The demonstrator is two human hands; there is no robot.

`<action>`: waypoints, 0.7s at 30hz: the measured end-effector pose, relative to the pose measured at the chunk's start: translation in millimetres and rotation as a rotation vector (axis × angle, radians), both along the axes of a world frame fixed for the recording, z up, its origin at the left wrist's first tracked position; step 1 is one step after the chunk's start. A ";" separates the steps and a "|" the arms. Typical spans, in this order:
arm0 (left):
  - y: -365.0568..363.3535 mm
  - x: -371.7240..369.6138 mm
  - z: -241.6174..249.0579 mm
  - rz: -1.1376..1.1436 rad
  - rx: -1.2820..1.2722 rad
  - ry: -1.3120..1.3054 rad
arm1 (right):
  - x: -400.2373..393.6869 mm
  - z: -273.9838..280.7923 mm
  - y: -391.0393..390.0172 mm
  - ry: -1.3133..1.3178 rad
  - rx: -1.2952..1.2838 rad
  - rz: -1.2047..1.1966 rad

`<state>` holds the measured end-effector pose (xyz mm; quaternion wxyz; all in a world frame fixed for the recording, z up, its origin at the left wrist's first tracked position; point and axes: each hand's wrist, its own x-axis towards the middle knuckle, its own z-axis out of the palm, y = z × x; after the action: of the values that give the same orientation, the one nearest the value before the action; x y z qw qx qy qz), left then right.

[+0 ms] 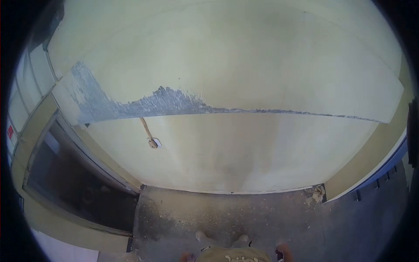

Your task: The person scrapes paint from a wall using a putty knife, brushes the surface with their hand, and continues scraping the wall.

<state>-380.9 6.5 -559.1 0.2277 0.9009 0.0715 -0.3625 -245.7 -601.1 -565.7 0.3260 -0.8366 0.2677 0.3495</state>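
Note:
My left hand (187, 256) hangs low at the bottom edge, left of my shirt (238, 255). It is partly cut off and its fingers do not show clearly. On the other side, my right hand (285, 252) is closed around a small dark thing (279, 255), whose kind I cannot tell. Both hands are far from the wall. Ahead of me, a pale overhead beam (283, 74) has a rough grey patch (170, 102) where the paint is gone, narrowing to the right along its lower edge.
Pale flakes litter the dark floor (187, 214) before the wall (218, 153). An electrical box (153, 143) hangs below the beam. At left is a dark doorway (78, 174); at right, a blue-edged panel (382, 170). Broken plaster (316, 194) marks the right corner.

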 end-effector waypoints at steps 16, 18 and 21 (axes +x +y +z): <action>94.5 -3.7 43.1 1.537 -0.705 0.121 | -100.0 -111.9 39.8 0.153 -0.211 0.041; 105.4 9.9 48.1 1.528 -0.756 0.007 | -91.0 -96.7 54.5 -0.008 -0.306 0.179; 123.1 -5.2 23.3 1.669 -0.804 0.078 | -77.1 -34.3 78.2 -0.366 -0.449 0.746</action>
<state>-386.1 129.6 -535.9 0.7076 0.3982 0.5735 -0.1089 -322.8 -522.8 -600.1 0.0308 -0.9733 -0.0440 0.2231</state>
